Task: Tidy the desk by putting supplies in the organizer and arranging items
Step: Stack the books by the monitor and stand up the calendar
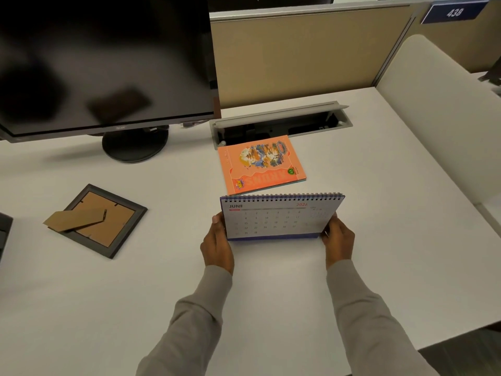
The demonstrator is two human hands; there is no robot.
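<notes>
The white spiral-bound desk calendar open at June (279,219), at frame centre just below the orange illustrated notebook (261,165) on the white desk (393,202), could fold flat or tip back onto that notebook if let go before its purple base sits squarely. The left hand (217,241) grips its left edge, thumb on the front. The right hand (339,238) grips its lower right corner, and both forearms reach straight up-frame.

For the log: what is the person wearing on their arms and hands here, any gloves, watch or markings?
Both arms are in long, plain, light grey-beige sleeves, the left sleeve and right sleeve each ending at the wrist. The left hand and right hand are bare: no gloves, and no watch or rings show.
</notes>
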